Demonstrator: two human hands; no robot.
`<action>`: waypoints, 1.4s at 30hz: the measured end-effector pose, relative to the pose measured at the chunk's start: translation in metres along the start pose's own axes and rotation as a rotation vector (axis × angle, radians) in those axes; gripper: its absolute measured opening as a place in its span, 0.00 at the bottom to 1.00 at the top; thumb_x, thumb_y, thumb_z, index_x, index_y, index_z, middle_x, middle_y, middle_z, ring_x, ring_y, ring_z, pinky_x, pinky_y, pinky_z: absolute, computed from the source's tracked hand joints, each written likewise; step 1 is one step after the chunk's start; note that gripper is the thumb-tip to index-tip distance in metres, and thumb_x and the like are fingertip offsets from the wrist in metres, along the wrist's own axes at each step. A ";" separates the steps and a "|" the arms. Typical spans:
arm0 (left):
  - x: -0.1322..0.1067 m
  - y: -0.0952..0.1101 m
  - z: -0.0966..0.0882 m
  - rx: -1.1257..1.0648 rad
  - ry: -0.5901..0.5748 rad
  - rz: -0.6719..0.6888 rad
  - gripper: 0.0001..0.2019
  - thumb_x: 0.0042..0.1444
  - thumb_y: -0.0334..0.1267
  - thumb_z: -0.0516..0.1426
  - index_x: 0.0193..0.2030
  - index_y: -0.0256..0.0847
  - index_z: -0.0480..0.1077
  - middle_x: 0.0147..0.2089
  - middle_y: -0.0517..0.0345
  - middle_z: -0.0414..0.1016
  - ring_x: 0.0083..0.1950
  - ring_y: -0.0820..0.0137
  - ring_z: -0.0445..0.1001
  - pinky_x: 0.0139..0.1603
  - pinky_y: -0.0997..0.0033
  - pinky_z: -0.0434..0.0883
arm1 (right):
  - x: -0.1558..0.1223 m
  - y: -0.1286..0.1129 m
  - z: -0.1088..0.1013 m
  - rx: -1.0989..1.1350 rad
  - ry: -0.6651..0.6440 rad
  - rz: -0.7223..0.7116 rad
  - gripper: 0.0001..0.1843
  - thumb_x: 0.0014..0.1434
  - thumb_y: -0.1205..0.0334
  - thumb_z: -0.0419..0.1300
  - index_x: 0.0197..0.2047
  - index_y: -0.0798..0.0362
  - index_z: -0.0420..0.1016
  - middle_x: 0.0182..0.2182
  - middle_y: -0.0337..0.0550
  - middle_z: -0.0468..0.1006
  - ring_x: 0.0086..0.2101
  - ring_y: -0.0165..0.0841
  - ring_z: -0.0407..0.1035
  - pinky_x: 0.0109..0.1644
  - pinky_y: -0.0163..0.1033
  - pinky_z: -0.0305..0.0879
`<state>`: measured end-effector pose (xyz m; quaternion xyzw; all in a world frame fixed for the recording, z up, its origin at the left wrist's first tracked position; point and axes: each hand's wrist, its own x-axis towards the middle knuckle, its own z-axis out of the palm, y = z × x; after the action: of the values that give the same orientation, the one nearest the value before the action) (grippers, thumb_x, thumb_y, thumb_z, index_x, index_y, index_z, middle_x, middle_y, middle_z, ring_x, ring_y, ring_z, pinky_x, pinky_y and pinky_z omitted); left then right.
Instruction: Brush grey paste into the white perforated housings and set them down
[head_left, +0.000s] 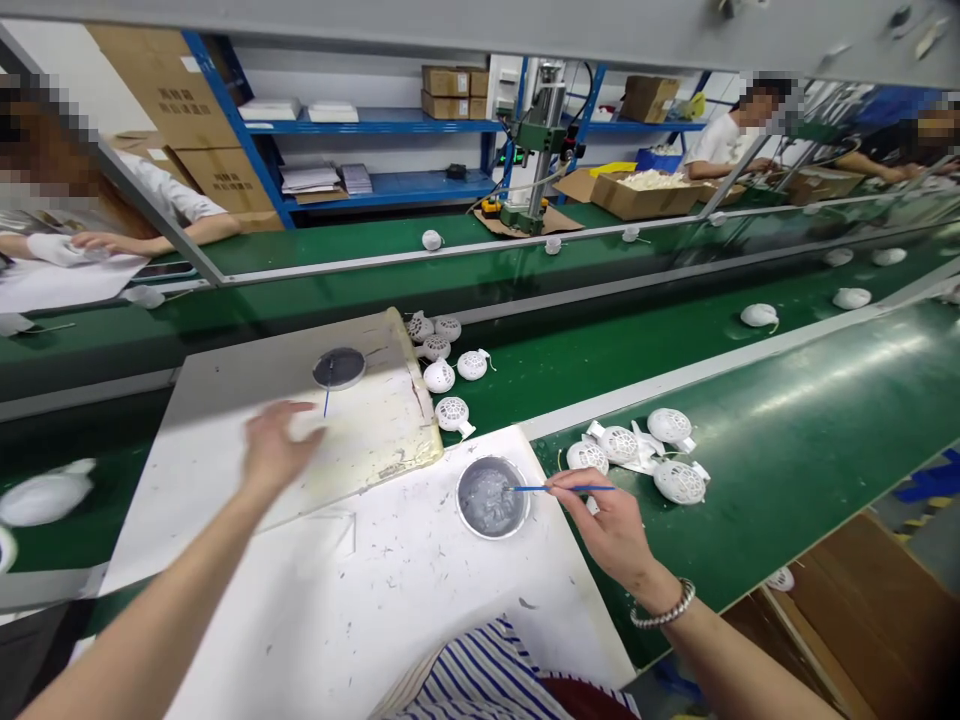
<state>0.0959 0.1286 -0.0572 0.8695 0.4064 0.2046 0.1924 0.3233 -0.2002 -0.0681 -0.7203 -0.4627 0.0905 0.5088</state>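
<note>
Blue stick (529, 488): lies nearly level, pinched between the thumb and fingertips of the right hand (611, 530). Its tip reaches over the rim into the round dish (461, 500), which holds a grey liquid. The dish stands on the white board (360, 600) directly in front of the person, near the board's far right corner. A beaded bracelet (664, 610) sits on the right wrist.

Left hand (274, 450): fingers spread and relaxed, holding nothing, over the yellowed board (217, 420) that overlaps the white board's far edge. Just beyond it are a second dish (339, 368) with a dark top and a second blue stick (327, 400).

White perforated shells (637, 450) lie grouped on the green belt (825, 420) just beside the right hand. More shells (442, 362) lie off the yellowed board's right edge. A co-worker's hand (105, 242) rests across the line, far left.
</note>
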 end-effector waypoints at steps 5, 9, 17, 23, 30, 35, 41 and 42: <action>0.018 0.080 0.106 0.006 -0.396 0.412 0.17 0.47 0.25 0.53 0.41 0.46 0.73 0.53 0.55 0.67 0.56 0.60 0.61 0.54 0.58 0.61 | 0.011 0.003 0.019 -0.131 -0.111 -0.129 0.05 0.60 0.67 0.55 0.38 0.51 0.70 0.34 0.41 0.77 0.36 0.33 0.71 0.41 0.41 0.64; 0.034 0.107 0.138 0.016 -0.439 0.467 0.17 0.51 0.23 0.51 0.45 0.39 0.70 0.60 0.49 0.58 0.62 0.54 0.52 0.56 0.47 0.55 | 0.017 0.006 0.030 -0.205 -0.209 -0.157 0.05 0.61 0.67 0.53 0.37 0.52 0.70 0.34 0.40 0.78 0.34 0.33 0.70 0.40 0.41 0.61; 0.054 0.099 0.148 -0.234 -0.397 0.282 0.16 0.50 0.34 0.58 0.47 0.35 0.66 0.54 0.46 0.60 0.58 0.55 0.55 0.58 0.47 0.53 | 0.020 0.005 0.038 -0.197 -0.275 -0.061 0.06 0.61 0.66 0.53 0.35 0.51 0.71 0.32 0.39 0.77 0.32 0.32 0.68 0.39 0.39 0.62; 0.034 0.108 0.103 -0.711 -0.321 -0.073 0.27 0.49 0.46 0.57 0.54 0.36 0.57 0.55 0.43 0.58 0.56 0.55 0.61 0.57 0.55 0.60 | 0.019 0.002 0.027 -0.002 -0.142 0.171 0.06 0.59 0.60 0.55 0.34 0.50 0.72 0.33 0.41 0.77 0.36 0.33 0.71 0.43 0.40 0.65; -0.032 0.132 0.023 -1.326 -0.545 -0.438 0.27 0.54 0.45 0.51 0.60 0.43 0.52 0.57 0.45 0.62 0.50 0.58 0.69 0.43 0.55 0.72 | 0.016 0.001 0.017 0.111 -0.101 0.283 0.07 0.57 0.58 0.57 0.32 0.52 0.72 0.32 0.42 0.76 0.35 0.33 0.72 0.41 0.38 0.68; -0.066 0.131 0.005 -1.445 -0.471 -0.507 0.45 0.43 0.30 0.63 0.62 0.68 0.44 0.55 0.59 0.63 0.41 0.68 0.71 0.41 0.63 0.73 | 0.012 0.004 0.017 0.309 -0.018 0.408 0.10 0.52 0.55 0.62 0.31 0.54 0.72 0.30 0.43 0.76 0.32 0.32 0.72 0.42 0.39 0.68; -0.082 0.120 0.008 -1.398 -0.381 -0.493 0.18 0.48 0.38 0.62 0.45 0.47 0.63 0.42 0.58 0.67 0.37 0.70 0.69 0.37 0.67 0.73 | 0.008 0.015 0.013 0.529 0.103 0.541 0.16 0.49 0.52 0.64 0.33 0.56 0.68 0.29 0.44 0.77 0.32 0.32 0.73 0.38 0.37 0.69; -0.083 0.120 0.008 -1.402 -0.355 -0.522 0.16 0.49 0.40 0.61 0.43 0.46 0.63 0.43 0.57 0.67 0.37 0.69 0.69 0.36 0.66 0.73 | 0.008 0.016 0.012 0.556 0.123 0.555 0.16 0.49 0.52 0.64 0.33 0.56 0.68 0.30 0.45 0.77 0.31 0.31 0.73 0.38 0.37 0.69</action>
<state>0.1267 -0.0092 -0.0210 0.4401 0.3367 0.2197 0.8029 0.3299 -0.1871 -0.0841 -0.6569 -0.1770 0.3030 0.6674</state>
